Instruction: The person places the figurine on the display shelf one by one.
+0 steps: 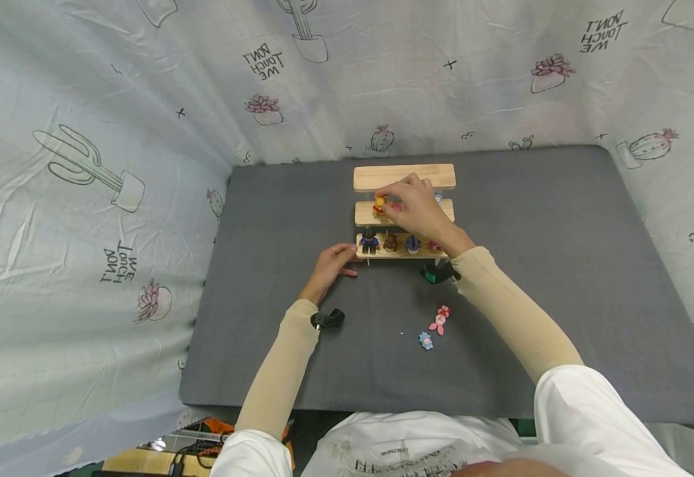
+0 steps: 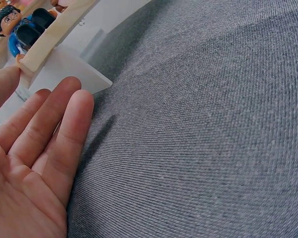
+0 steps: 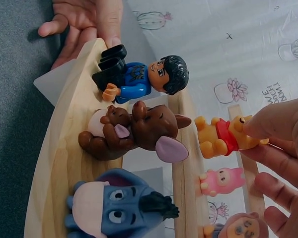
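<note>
My right hand (image 1: 416, 207) pinches a yellow bear figure (image 3: 222, 136) in a red shirt by its head, at the left end of the middle tier of a wooden three-tier display shelf (image 1: 403, 176). Whether the bear's feet bear on the tier I cannot tell. Beside it stand a pink figure (image 3: 223, 181) and a hooded figure (image 3: 246, 227). My left hand (image 1: 329, 268) touches the bottom tier's left end, its other fingers extended below. On that tier are a black-haired figure in blue (image 3: 139, 77), a brown kangaroo with a baby (image 3: 146, 126) and a blue donkey (image 3: 121, 203).
A pink figure (image 1: 440, 320) and a small blue figure (image 1: 426, 340) lie on the grey tabletop (image 1: 561, 265) in front of the shelf. A reddish figure (image 1: 434, 246) on the bottom tier is partly hidden by my right wrist. Patterned curtains (image 1: 347, 86) surround the table's back and sides.
</note>
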`<state>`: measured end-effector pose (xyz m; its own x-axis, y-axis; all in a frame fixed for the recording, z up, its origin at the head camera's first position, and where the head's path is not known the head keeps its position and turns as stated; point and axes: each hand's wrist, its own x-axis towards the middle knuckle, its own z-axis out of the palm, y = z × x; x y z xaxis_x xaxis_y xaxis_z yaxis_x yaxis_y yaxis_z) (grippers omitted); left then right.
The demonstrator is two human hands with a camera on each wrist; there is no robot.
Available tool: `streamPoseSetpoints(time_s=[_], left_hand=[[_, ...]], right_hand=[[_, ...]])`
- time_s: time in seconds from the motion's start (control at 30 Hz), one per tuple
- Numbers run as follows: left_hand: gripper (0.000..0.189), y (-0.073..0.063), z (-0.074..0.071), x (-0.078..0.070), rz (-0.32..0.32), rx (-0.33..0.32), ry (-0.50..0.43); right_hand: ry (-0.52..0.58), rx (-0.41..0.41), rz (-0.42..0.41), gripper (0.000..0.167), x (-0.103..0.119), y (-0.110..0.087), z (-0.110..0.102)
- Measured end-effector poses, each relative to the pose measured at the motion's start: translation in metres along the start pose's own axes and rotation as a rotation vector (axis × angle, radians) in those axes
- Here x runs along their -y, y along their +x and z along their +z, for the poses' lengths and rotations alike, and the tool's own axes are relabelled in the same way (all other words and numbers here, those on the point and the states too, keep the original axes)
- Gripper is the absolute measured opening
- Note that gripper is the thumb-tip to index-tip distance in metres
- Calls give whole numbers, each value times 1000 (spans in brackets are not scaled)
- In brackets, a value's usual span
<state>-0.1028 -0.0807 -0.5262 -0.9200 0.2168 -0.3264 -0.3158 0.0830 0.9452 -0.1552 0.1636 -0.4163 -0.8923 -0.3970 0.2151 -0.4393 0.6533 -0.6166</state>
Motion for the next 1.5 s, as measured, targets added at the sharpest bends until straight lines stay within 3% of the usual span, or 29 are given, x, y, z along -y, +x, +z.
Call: streamPoseSetpoints(time_s=[0.97,1.5], left_hand=[[37,1,-1,1,4,8,-16],[36,0,-2,1,-9,6,-15]], right_hand=[[0,40,0,28,3,3,-1],[88,-45,-69,27,27,-7,-24]])
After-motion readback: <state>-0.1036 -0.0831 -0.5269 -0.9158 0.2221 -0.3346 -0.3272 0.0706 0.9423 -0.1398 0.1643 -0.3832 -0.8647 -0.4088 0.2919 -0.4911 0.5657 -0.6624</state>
